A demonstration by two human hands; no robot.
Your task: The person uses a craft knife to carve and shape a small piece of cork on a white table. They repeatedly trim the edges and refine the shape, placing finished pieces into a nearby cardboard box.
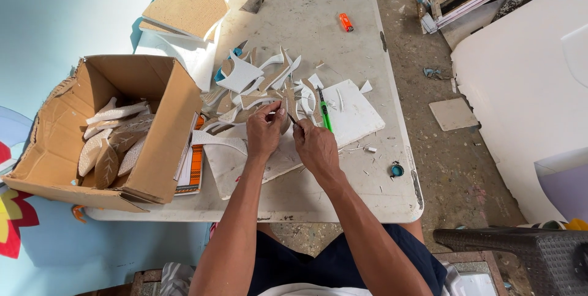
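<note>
Grip: a small foam cutout is pinched in the fingers of the left hand.
Right hand: closed around a thin blade, tip laid against the cutout.
Arms: both forearms are stretched forward, wrists close together.
Place: above the foam scraps on the grey table.

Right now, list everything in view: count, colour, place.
folding table: one, off-white, centre.
cardboard box: one, brown, open, table's left edge.
leaf-shaped pieces: several, white and brown, inside the box.
foam offcuts: many, white and tan, mid-table.
foam sheet: one, white, under the offcuts.
utility knife: one, green, lying on the sheet.
lighter: one, orange, far right of the table.
board stack: tan on white, far left corner.
small round thing: one, teal, near the right edge.
left hand: fingers pinch a small foam piece.
right hand: holds a thin dark tool to that piece.
</note>
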